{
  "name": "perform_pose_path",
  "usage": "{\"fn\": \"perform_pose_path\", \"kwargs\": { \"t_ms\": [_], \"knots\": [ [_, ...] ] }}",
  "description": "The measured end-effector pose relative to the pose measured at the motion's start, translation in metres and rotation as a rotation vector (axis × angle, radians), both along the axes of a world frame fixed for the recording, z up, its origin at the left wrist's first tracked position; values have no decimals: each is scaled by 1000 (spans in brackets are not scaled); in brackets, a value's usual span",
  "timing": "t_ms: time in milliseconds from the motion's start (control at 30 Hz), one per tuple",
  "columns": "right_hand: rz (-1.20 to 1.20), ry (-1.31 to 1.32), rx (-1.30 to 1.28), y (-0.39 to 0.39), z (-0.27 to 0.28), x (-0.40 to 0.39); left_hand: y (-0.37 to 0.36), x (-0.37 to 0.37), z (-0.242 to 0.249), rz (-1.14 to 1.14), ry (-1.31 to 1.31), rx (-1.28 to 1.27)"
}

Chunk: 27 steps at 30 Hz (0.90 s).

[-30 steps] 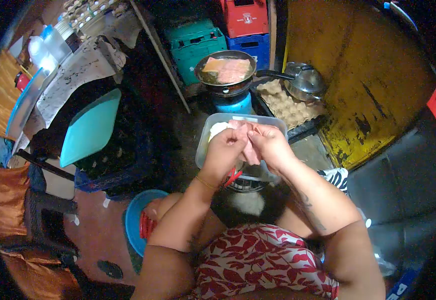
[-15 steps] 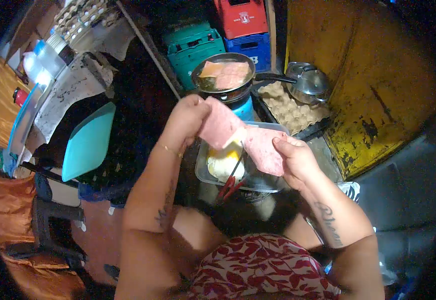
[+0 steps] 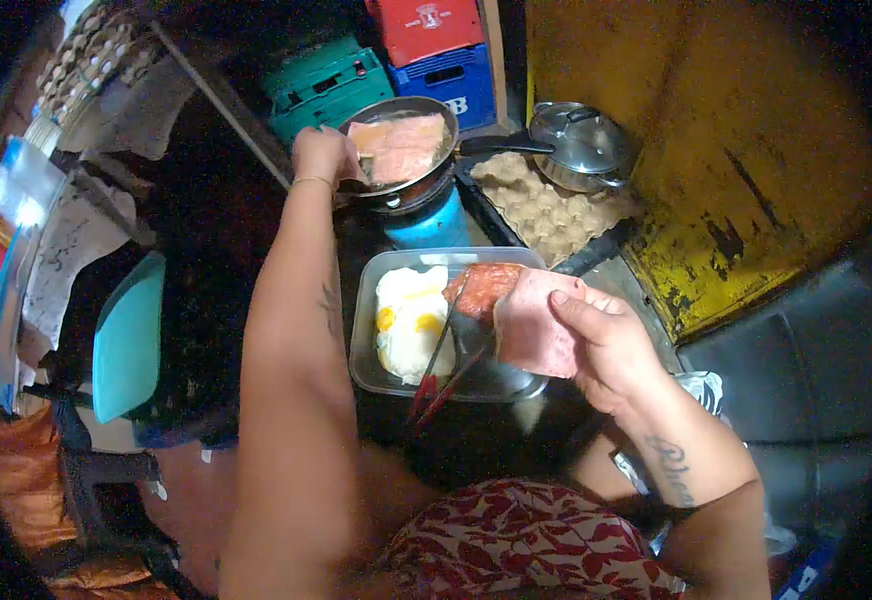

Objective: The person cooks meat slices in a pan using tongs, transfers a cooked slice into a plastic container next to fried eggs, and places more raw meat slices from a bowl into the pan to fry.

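My left hand [image 3: 318, 158] is closed at the left rim of a black frying pan [image 3: 434, 180], pinching a pink ham slice [image 3: 354, 165] that shows only in part. Other ham slices [image 3: 401, 145] lie flat in the pan. Out to the right, my right hand [image 3: 611, 345] grips a square ham slice [image 3: 536, 325] between thumb and fingers. Beneath that slice is a clear plastic container [image 3: 361, 350] with fried eggs [image 3: 414, 325] and reddish cooked meat [image 3: 484, 290]. Red-handled tongs [image 3: 428, 398] lean on its near edge.
The pan sits on a burner above a blue gas canister [image 3: 426, 230]. An egg tray [image 3: 546, 215] and a lidded steel pot [image 3: 581, 145] stand right of it. Green [image 3: 326, 92], red [image 3: 428, 28] and blue [image 3: 446, 82] crates are behind. A teal lid [image 3: 128, 340] is at left.
The two ham slices have come apart. My left hand has moved forward and left to the pan with one; my right hand keeps the other above the container. The view has shifted.
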State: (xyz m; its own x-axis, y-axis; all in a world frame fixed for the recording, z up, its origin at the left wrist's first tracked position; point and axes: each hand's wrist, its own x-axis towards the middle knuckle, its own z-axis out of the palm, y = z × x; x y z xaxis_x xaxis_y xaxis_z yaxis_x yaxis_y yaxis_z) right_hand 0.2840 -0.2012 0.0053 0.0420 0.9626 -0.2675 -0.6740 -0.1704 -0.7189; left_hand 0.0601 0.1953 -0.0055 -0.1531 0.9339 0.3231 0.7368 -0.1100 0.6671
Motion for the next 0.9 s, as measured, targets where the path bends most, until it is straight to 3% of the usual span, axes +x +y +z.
{"fn": "perform_pose_path", "kwargs": {
  "t_ms": [33, 100, 233, 333, 467, 533, 600, 667, 733, 767, 833, 867, 900],
  "knots": [
    [-9, 1, -6, 0, 4, 0, 33, -13, -19, -9, 1, -6],
    [55, 16, 1, -2, 9, 3, 78, -32, -46, 17, 356, -129],
    [113, 71, 76, -5, 0, 10, 3, -17, -2, -12, 844, -222],
    [77, 6, 43, -3, 0, 8, 1, -21, -10, 240, 279, -217],
    [91, -28, 64, 2, -8, 10, 8, -14, -29, 220, 320, -228],
    [85, -52, 61, 3, -2, 5, 25, -12, -52, 150, 366, 0],
    [-22, -17, -53, 6, 15, -7, 9, -2, -38, 136, 395, 19],
    [54, -18, 14, 9, 6, -1, -26, 8, -11, 109, 459, 105],
    [134, -12, 90, 12, 2, 2, -50, 8, -5, -57, 287, 429],
    [165, -74, 78, 12, 2, 1, -97, 16, 20, -349, 62, 305],
    [217, -133, 75, 12, 3, -6, -161, 12, 28, -835, 2, 14],
    [255, -301, 99, 13, 4, -10, -201, 11, 34, -1010, -139, -236],
    [289, -470, 128, 13, 4, -14, -235, 10, 35, -1117, -11, -101]
  ]
}}
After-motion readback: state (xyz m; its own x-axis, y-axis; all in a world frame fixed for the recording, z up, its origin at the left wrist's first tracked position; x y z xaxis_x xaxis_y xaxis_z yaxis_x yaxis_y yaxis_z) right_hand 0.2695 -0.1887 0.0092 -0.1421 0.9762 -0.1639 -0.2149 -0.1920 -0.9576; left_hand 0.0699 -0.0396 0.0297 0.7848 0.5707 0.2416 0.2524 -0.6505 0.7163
